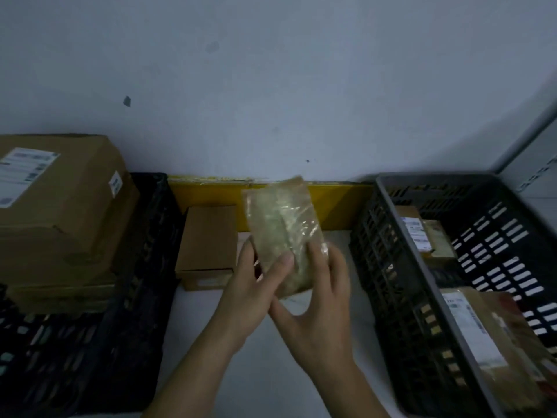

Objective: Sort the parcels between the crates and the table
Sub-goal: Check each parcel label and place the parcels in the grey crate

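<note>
Between the crates [401,267], both hands' grips, left [250,285] and right [319,300], apparently pinch a taped parcel [283,233].

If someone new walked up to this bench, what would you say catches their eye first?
First, the plastic-wrapped parcel held up at the centre by both hands, the left hand and right hand gripping its lower end above the white table. Next, the big cardboard box stacked on the black crate at the left. The grey crate at the right holds labelled parcels.
</note>
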A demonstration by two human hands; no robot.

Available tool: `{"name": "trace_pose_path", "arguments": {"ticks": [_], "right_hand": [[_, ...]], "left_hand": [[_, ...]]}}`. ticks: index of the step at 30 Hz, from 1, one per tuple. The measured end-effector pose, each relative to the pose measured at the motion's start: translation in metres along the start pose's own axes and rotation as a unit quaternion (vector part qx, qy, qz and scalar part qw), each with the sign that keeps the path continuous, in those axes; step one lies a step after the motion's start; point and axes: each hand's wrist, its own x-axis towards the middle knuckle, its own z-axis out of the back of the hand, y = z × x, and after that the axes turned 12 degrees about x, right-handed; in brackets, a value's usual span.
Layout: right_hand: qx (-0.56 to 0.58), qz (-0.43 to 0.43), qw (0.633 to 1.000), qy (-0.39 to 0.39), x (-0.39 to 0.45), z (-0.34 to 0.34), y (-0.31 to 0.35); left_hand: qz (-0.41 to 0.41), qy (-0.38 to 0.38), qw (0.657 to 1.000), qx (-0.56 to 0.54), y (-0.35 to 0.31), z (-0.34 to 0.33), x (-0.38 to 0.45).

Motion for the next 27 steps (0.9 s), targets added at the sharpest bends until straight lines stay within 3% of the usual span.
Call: {"name": "trace_pose_path", "arguments": {"ticks": [4,7,10,14,20,27], "right_hand": [[0.085,0.04,0.995,0.029,-0.01,0.008,0.011],[0.087,0.054,0.994,-0.034,-0.004,0.02,0.002],[0.084,-0.053,0.994,-0.052,0.003,0.026,-0.005],[0.317,-0.188,0.93,0.007,0.004,0.03,0.007],[0.399,-0.216,0.891,-0.024,0.002,0.027,0.015],[0.351,-0.183,0.915,-0.073,-0.001,0.03,0.009]], "left_hand": [[0.051,-0.07,0.992,-0.088,-0.002,0.008,0.002],[0.055,-0.055,0.987,-0.143,0.003,0.02,-0.002],[0.051,-0.047,0.977,-0.199,0.008,0.025,-0.005],[0.062,-0.028,0.972,-0.225,0.011,0.024,-0.007],[0.051,-0.016,0.977,-0.206,0.014,0.024,-0.009],[0.007,-0.026,0.997,-0.071,0.0,0.022,-0.012]]}}
